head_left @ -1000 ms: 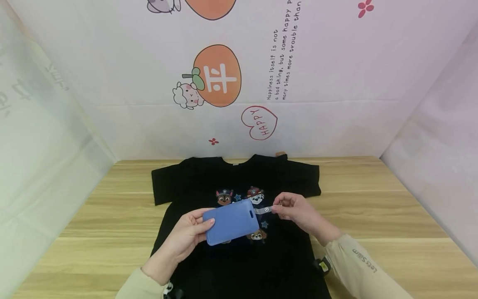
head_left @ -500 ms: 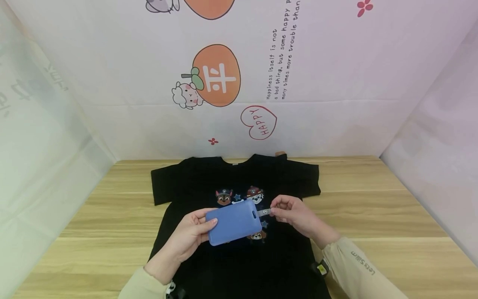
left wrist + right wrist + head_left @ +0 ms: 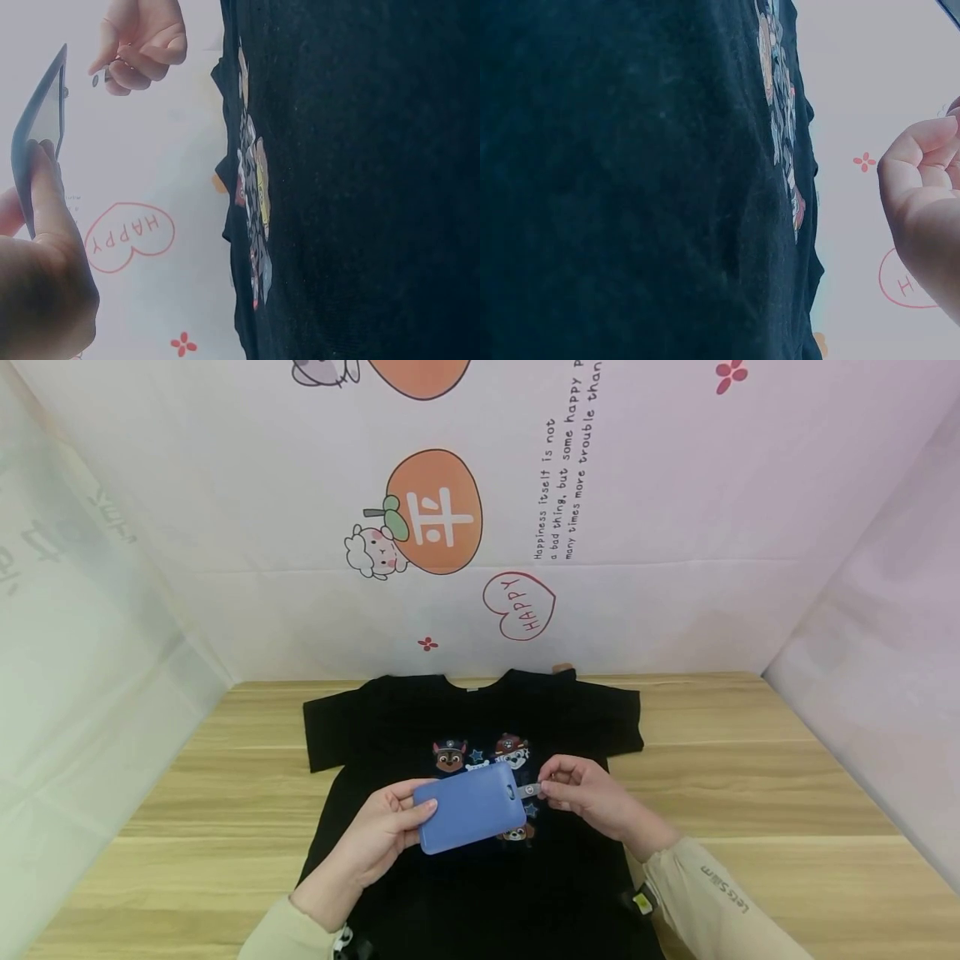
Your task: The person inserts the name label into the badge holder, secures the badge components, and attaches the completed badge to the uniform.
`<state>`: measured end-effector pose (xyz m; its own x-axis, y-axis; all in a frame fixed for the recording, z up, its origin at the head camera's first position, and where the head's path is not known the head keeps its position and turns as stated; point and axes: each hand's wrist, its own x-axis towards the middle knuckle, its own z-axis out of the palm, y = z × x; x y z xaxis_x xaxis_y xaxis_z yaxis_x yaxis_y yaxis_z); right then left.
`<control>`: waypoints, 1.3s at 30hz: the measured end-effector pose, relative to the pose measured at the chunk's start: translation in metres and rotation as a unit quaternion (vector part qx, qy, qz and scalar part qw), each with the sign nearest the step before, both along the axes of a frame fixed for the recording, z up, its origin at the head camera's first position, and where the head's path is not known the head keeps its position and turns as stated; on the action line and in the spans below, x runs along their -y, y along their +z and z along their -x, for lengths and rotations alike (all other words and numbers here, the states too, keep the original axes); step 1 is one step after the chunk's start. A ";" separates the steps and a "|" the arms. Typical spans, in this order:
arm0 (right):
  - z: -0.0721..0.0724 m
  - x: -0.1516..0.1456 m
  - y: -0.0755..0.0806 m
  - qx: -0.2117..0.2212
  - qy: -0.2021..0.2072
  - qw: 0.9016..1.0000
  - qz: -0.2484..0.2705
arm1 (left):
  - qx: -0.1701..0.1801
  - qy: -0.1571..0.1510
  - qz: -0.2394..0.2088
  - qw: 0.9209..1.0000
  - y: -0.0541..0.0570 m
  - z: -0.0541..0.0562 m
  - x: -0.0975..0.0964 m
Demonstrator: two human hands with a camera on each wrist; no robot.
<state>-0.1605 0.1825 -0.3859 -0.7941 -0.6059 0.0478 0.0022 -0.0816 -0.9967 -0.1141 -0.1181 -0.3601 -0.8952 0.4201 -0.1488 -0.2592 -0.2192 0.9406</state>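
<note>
Blue holder (image 3: 471,810): above the shirt (image 3: 480,902), between the tabletop's (image 3: 765,760) side edges; looks light, stiffish; best held by its rims.
Left hand (image 3: 380,831): fingers clamped on it.
Right hand (image 3: 591,795): fingers pinching the strap (image 3: 529,791).

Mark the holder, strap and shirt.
Holder (image 3: 470,810): head view, middle of its blue face.
Strap (image 3: 529,790): head view, at its snap.
Shirt (image 3: 487,893): head view, black front below the print.

The person's bare left-hand grip (image 3: 381,828) pinches, thumb (image 3: 418,813) uppermost; the bare right-hand grip (image 3: 588,791) pinches, fingers (image 3: 561,767) curled, farther right.
</note>
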 end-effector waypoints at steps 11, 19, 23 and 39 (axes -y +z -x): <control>-0.001 0.003 0.002 0.011 -0.003 1.000 -0.008 | 0.003 -0.003 0.002 1.000 0.001 -0.001 -0.001; -0.003 0.005 0.004 0.013 -0.001 1.000 -0.005 | 0.004 -0.008 0.003 1.000 0.000 0.000 -0.001; -0.004 0.006 0.004 0.016 0.001 1.000 0.003 | 0.003 -0.014 0.004 1.000 -0.002 0.001 0.000; -0.007 0.018 0.013 0.009 0.035 0.998 0.055 | -0.002 -0.061 0.028 0.998 -0.005 0.004 0.001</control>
